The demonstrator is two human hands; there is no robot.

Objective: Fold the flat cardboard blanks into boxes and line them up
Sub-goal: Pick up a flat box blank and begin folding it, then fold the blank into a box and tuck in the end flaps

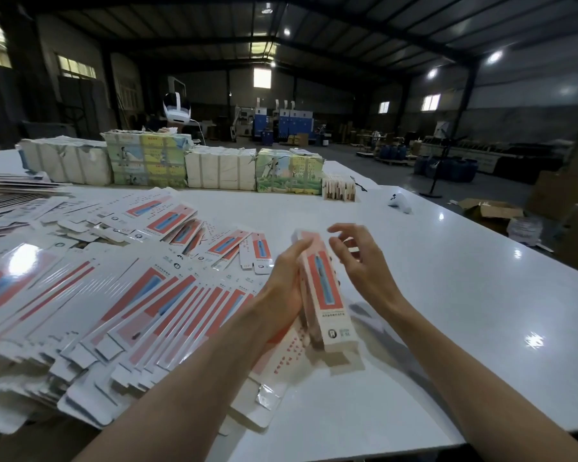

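The left hand (286,278) is gripping the partly formed box (324,295) along its left long side, with the fingers curling around the upper end. The right hand (357,258) is hovering just beside the box's upper right edge, fingers spread, loosely bent and holding nothing; whether the thumb is touching the cardboard cannot be told.

The box is being held above the table (447,295), between the two hands, with its long axis running away from the person and its red panel facing up. The flap at its near end is hanging open.

A single flat blank (281,361) is lying on the table directly beneath the box. To the left, a fanned pile of flat blanks (114,311) is covering much of the table. Wrapped bundles (221,168) are standing in a row along the far edge. A white controller (400,201) is lying well apart on the right.
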